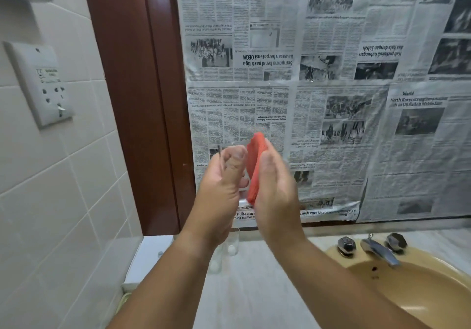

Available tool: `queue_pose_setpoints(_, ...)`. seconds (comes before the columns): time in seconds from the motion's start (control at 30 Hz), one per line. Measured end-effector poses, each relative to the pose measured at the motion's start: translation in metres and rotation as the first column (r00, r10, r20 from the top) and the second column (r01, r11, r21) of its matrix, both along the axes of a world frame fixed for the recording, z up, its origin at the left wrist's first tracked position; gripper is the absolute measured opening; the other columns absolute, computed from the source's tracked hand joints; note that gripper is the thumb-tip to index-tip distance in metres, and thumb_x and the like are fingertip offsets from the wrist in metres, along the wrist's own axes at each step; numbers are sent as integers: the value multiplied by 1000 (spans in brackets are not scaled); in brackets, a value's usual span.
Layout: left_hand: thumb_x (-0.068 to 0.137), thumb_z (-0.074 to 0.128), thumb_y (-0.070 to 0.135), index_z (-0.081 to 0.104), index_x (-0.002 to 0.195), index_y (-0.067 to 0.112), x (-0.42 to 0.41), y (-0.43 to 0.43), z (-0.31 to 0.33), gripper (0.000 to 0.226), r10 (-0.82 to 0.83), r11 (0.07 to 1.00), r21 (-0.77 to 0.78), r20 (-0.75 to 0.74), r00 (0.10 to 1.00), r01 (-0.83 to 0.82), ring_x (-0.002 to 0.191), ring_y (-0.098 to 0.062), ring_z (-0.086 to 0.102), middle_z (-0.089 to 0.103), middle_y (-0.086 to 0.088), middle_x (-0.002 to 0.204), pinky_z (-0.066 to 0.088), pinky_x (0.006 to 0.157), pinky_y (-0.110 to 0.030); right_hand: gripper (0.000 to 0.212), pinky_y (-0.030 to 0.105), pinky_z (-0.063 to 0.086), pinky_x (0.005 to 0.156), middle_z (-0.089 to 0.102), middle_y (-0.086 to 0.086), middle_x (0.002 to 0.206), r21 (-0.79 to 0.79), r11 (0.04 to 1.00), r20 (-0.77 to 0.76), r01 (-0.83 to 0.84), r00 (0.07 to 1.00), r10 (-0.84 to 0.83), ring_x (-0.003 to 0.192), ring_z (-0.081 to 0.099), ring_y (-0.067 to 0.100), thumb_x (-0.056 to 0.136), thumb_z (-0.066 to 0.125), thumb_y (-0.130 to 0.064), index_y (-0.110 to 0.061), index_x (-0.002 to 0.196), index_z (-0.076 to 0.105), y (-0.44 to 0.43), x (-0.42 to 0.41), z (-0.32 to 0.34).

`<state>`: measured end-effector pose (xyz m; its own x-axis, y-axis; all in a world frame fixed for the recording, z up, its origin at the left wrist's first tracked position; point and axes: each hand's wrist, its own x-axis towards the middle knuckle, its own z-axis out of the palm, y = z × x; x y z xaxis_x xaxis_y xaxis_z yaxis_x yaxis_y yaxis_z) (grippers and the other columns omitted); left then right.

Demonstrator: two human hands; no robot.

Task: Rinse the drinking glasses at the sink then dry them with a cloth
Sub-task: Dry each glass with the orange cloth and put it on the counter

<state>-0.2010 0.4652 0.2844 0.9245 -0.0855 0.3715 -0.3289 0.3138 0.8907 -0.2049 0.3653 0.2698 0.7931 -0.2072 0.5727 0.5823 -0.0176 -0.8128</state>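
**A:** Which step is this?

**B:** Drying, I'd say. The left hand [219, 191] is curled round a clear glass [243, 200], held up in the air above the desk [267, 290], left of the sink [339, 254]. The right hand [275, 196] grips a red cloth [254, 165] and presses it to the glass.

**A:** Inside the glass or outside?

**B:** Cannot tell. The glass is thin, smooth and see-through, and blurred here. The cloth looks soft, matte and thickly folded.

**A:** What does the next move call for?

**B:** Probably turning the glass against the cloth, with a firm but gentle hold, since wet glass is slick. Then setting it on the pale desk by the other glasses [233, 245] below the left wrist. The sink is a glossy tan basin with a chrome tap [379, 251].
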Motion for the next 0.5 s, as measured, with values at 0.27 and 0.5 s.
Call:
queue_pose_setpoints(0.27,106,49,57,62,131,18,-2,-8,-3,49,48,995,93,-23,999,-46,98,-13,73,76,-2,115,57,76,-28,46,33,40,122,54,-18,153,50,998,24,24,999,-25,139,49,-6,113,37,-30,-30,159,44,-15,16,2)
queue_pose_setpoints(0.5,96,57,61,45,137,29,0,-7,4,54,147,984,99,40,988,-150,108,-11,74,64,0,125,62,91,-35,56,26,32,123,44,-20,160,-43,994,80,98,992,-94,148,37,-8,107,38,-36,-29,163,36,4,-3,-24)
